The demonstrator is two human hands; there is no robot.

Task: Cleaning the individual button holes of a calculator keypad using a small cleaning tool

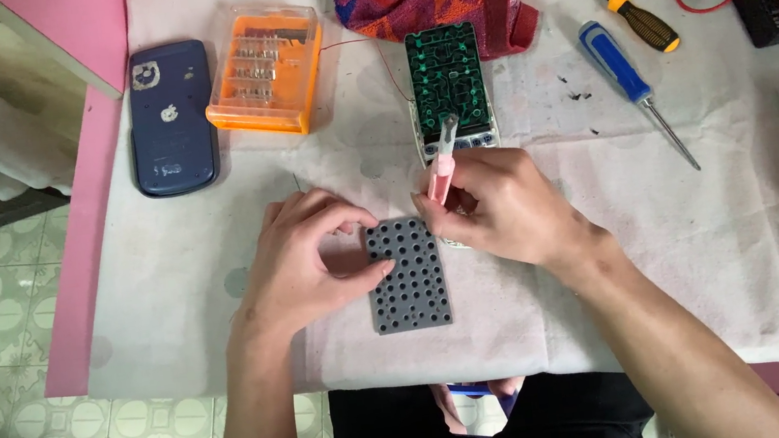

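While the left hand pins the grey rubber keypad mat flat on the cloth-covered worktop, its grip pressed on the mat's left edge, the right hand pinches a pink tool at the mat's top corner. Just beyond lies a green circuit board, with two screwdrivers well apart to the right.

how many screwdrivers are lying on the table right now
2. A blue-handled screwdriver lies on the white cloth right of the green circuit board, and a shorter black and orange one lies just above it. More may be hidden in the orange case.
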